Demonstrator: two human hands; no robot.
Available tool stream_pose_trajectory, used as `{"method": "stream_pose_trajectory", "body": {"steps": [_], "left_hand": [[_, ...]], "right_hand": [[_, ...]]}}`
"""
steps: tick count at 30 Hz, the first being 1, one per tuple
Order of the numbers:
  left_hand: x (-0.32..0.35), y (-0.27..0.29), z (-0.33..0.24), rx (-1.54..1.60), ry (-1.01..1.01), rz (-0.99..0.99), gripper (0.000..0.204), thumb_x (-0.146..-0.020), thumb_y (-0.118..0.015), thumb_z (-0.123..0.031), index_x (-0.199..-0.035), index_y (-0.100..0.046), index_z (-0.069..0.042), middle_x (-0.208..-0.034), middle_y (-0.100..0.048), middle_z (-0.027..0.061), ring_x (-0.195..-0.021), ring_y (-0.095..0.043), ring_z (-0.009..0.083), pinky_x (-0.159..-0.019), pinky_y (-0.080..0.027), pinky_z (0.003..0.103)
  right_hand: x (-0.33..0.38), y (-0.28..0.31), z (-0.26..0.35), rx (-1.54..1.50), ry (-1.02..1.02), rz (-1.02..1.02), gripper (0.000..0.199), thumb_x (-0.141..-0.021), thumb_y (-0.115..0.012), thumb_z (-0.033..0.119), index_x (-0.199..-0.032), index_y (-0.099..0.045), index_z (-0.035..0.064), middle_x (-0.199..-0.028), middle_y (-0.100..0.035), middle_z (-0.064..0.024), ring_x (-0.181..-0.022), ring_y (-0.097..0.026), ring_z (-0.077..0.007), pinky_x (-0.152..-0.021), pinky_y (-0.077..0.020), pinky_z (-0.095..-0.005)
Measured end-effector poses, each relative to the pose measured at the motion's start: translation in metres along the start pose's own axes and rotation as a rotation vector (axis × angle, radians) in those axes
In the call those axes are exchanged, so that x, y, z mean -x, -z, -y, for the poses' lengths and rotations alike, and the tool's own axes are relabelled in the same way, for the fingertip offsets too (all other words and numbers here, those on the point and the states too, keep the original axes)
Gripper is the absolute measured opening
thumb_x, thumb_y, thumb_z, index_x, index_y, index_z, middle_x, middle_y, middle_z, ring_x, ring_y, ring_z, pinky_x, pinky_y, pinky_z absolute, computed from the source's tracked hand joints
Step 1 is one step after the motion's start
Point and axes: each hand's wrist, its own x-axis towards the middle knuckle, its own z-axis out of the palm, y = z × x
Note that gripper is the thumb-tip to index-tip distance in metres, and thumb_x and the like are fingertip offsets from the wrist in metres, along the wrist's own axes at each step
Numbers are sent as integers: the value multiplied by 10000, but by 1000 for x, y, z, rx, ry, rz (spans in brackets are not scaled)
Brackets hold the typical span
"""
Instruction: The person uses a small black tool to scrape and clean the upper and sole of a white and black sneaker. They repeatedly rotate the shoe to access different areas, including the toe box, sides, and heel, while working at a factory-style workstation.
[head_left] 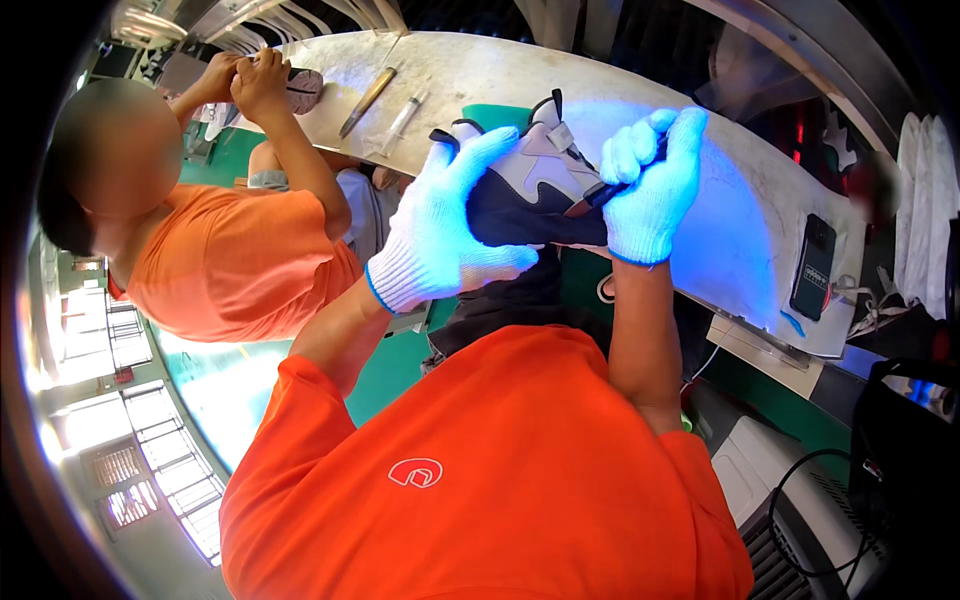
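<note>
My left hand point(440, 230), in a white knit glove lit blue, is wrapped round one end of a grey-and-black shoe point(545, 175), thumb below and fingers over the top. The shoe is held tilted above the table edge, its black side toward me and a pull loop standing up at the back. At the shoe's other end, my right hand point(650, 185), gloved alike, is closed in a fist round a slim dark tool point(592, 200). The tool's brownish tip rests against or just over the shoe; its kind is unclear, as fingers hide most of it.
The long pale worktable point(740, 250) curves before me under blue light. A wooden-handled tool point(367, 102) and a clear syringe-like tube point(404, 122) lie left of the shoe. At right lies a black phone point(813, 265). On the left sits a co-worker point(240, 250) handling another shoe point(304, 90).
</note>
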Motion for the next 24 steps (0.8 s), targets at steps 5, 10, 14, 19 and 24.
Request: {"method": "stream_pose_trajectory", "body": {"steps": [5, 10, 14, 19, 24], "left_hand": [[-5, 3, 13, 109, 12, -6, 1113, -617, -1039, -341, -1600, -583, -84, -1429, -630, 228, -1336, -673, 414, -1133, -562, 480], [-1, -1, 20, 171, 71, -5, 1169, -615, -1039, -347, -1638, -561, -46, -1454, -690, 194, -1344, -686, 303, -1170, -519, 424], [-1, -7, 26, 287, 90, -14, 1099, -632, -1019, -219, -1621, -576, -39, -1464, -669, 160, -1343, -663, 275, -1178, -517, 406], [-2, -14, 31, 419, 120, -34, 1019, -631, -1011, -243, -1560, -619, -92, -1373, -596, 151, -1263, -641, 329, -1118, -542, 415], [-2, -18, 27, 536, 237, -73, 884, -678, -962, -132, -1513, -683, -53, -1309, -669, 102, -1212, -666, 236, -1091, -547, 356]], "right_hand": [[-9, 8, -4, -129, -108, 248, 443, -1181, -558, 540, -1001, -693, 159, -683, -521, 9, -510, -485, -158, -477, -395, -353], [-7, -2, -9, -28, -116, 200, 437, -1187, -572, 498, -963, -660, 134, -673, -520, 6, -513, -496, -162, -485, -416, -360], [-3, -16, -12, 141, -54, 59, 406, -1181, -606, 468, -944, -629, 138, -672, -537, 14, -518, -511, -156, -499, -442, -355], [0, -14, -12, 76, -38, -119, 377, -1176, -624, 458, -947, -595, 159, -683, -548, 25, -548, -511, -140, -518, -444, -339], [-12, 17, -11, -290, -190, -95, 387, -1161, -645, 481, -940, -565, 173, -720, -486, 43, -585, -449, -130, -532, -397, -328]]}}
